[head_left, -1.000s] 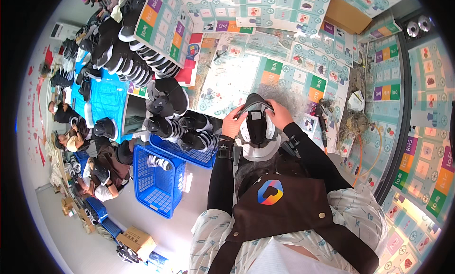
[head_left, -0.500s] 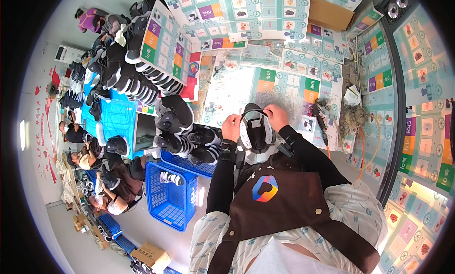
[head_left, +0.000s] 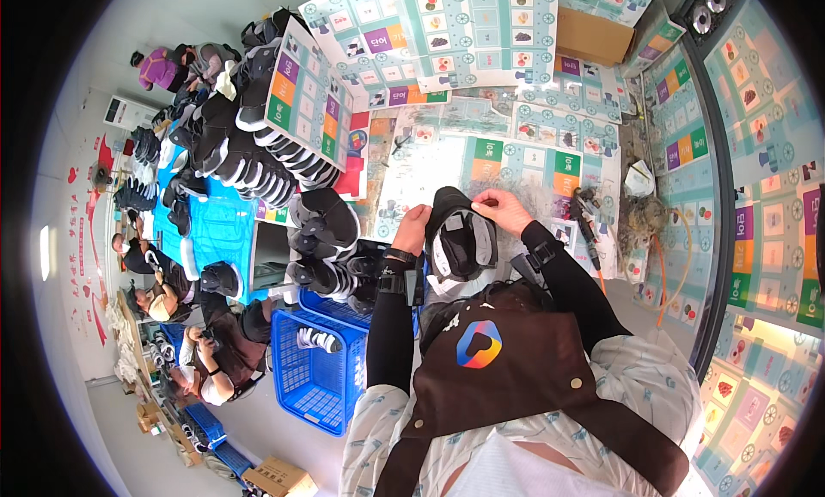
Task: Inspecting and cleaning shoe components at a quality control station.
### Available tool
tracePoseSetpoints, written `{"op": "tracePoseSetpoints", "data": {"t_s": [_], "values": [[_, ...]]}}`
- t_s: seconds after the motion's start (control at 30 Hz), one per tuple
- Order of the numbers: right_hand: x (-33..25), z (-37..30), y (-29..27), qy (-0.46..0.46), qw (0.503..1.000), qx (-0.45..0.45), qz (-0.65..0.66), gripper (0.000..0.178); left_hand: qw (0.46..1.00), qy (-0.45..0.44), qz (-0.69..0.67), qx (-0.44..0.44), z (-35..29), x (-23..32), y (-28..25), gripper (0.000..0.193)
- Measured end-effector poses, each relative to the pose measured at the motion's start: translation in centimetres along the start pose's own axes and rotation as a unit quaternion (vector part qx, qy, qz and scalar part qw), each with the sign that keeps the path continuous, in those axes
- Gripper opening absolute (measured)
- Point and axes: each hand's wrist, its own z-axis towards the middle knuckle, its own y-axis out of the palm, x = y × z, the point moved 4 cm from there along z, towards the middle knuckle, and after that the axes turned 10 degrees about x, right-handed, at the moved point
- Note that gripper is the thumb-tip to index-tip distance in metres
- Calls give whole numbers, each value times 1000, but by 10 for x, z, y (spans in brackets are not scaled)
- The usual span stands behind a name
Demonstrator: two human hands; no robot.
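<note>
A black shoe [head_left: 450,206] with a grey-white lining round its opening is held in front of my apron, at the near edge of the workbench. Its toe points away from me and the opening faces up toward me. My left hand [head_left: 412,230] grips its left side with bent fingers. On the right, my right hand [head_left: 504,211] pinches the upper near the opening, thumb and forefinger together. Parts of the fingers behind the shoe are hidden. Beyond the hands lies the bench top [head_left: 412,183], covered with printed sheets and dark smudges.
A hand tool [head_left: 587,226] with an orange hose lies right of my hands. Black shoes [head_left: 322,222] are heaped to the left, above blue baskets [head_left: 296,372]. Many more shoes fill a blue-covered table [head_left: 219,222]. Printed boards [head_left: 481,33] stand behind the bench. Co-workers [head_left: 219,355] sit far left.
The shoe has turned in my hands, so more of its black toe shows. My right hand has shifted slightly right and its fingers are repositioned. The view has shifted a little.
</note>
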Motion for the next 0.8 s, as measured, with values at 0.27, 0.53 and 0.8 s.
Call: {"op": "tracePoseSetpoints", "data": {"t_s": [0.27, 0.53, 0.8], "values": [[-6, -3, -5, -102, 974, 113, -169, 18, 998, -38, -38, -12, -2, 18, 15, 24], [-86, -22, 22, -309, 927, 16, -212, 33, 991, -51, -81, -95, 26, 23, -4, 27], [-120, 0, -32, -264, 907, 185, -271, 31, 990, 76, -57, -102, 55, 106, -14, 51]]}}
